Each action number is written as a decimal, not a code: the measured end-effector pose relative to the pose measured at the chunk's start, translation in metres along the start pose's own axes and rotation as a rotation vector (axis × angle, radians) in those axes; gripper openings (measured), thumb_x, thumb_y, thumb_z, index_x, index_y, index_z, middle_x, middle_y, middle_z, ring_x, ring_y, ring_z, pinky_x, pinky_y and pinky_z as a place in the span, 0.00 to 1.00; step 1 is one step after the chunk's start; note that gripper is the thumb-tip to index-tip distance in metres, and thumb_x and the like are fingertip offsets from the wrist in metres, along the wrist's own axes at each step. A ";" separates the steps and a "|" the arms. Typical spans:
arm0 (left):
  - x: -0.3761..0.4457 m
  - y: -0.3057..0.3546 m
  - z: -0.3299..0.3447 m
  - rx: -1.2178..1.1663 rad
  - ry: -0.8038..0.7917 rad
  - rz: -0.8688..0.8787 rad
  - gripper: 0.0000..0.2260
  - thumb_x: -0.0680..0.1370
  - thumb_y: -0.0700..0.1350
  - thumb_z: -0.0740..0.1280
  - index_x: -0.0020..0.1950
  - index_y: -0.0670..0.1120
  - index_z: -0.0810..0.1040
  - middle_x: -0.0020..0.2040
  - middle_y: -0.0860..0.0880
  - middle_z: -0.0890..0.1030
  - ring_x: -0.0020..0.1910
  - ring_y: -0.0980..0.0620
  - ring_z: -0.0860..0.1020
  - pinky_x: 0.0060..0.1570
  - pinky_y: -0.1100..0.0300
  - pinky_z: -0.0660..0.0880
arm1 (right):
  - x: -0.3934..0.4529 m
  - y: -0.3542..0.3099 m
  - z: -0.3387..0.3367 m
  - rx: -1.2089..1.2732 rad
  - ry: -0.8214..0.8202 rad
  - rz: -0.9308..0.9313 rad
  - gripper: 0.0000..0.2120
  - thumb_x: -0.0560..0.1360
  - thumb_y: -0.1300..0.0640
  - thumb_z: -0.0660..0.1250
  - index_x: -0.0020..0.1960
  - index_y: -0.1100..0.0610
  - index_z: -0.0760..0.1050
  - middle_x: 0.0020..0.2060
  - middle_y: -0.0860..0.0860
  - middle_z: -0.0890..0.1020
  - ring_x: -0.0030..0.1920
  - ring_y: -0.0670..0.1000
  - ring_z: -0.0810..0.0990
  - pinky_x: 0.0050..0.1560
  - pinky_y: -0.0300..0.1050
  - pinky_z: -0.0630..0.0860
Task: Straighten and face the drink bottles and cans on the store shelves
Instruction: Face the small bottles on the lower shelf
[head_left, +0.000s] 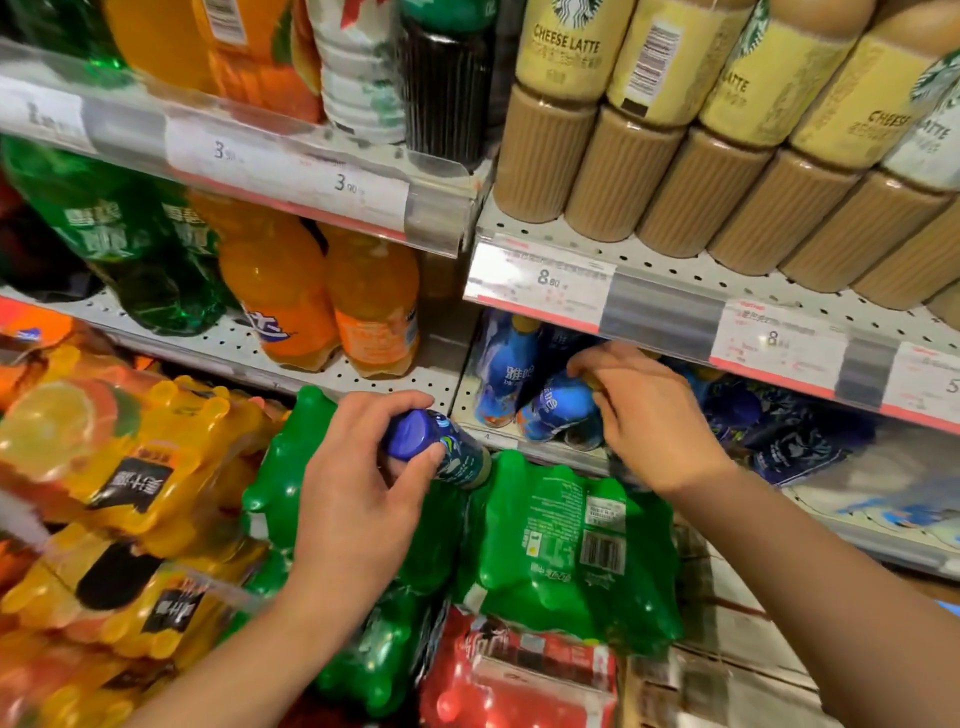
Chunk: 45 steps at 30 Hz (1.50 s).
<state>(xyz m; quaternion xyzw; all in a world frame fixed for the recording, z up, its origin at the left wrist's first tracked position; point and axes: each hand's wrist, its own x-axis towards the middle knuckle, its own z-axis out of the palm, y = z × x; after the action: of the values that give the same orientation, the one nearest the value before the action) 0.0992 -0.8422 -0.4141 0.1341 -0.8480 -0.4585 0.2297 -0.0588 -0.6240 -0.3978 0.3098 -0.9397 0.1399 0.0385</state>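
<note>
My left hand (358, 483) grips a small dark-blue bottle with a blue cap (441, 452) by its top, held tilted in front of the shelf edge. My right hand (644, 415) reaches into the lower right shelf and its fingers curl round the top of a blue bottle (561, 410) standing there. Another blue bottle (501, 369) stands just left of it. More dark-blue bottles (779, 436) stand to the right, partly hidden under the shelf rail.
Tan cheese latte bottles (675, 130) line the upper right shelf (670, 270). Orange soda bottles (332, 301) and green bottles (140, 244) stand on the left shelf. Shrink-wrapped green (566, 545), orange (130, 467) and red packs (519, 675) are stacked below my hands.
</note>
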 end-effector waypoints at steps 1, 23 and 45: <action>0.001 0.000 0.001 -0.001 -0.004 0.003 0.18 0.72 0.40 0.77 0.58 0.55 0.79 0.52 0.61 0.75 0.53 0.62 0.76 0.53 0.73 0.69 | 0.006 -0.001 -0.001 -0.047 -0.044 0.028 0.24 0.70 0.69 0.67 0.62 0.50 0.77 0.58 0.52 0.82 0.56 0.60 0.81 0.55 0.52 0.78; 0.005 0.005 0.025 -0.014 -0.075 0.026 0.17 0.72 0.39 0.76 0.58 0.53 0.80 0.53 0.58 0.77 0.53 0.63 0.76 0.55 0.64 0.73 | 0.052 0.010 0.001 -0.270 -0.291 -0.013 0.22 0.76 0.64 0.59 0.69 0.55 0.69 0.51 0.59 0.79 0.44 0.59 0.75 0.44 0.50 0.77; -0.021 0.107 0.145 -0.474 -0.240 -0.185 0.26 0.65 0.43 0.78 0.59 0.59 0.75 0.46 0.57 0.80 0.29 0.54 0.71 0.32 0.58 0.73 | -0.127 0.036 0.004 0.399 0.116 0.373 0.26 0.61 0.44 0.72 0.58 0.45 0.74 0.49 0.42 0.79 0.48 0.49 0.80 0.45 0.46 0.77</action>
<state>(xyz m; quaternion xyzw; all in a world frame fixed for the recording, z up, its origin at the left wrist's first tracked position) 0.0416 -0.6707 -0.3983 0.0984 -0.7224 -0.6756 0.1098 0.0225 -0.5249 -0.4308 0.1242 -0.9305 0.3444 0.0041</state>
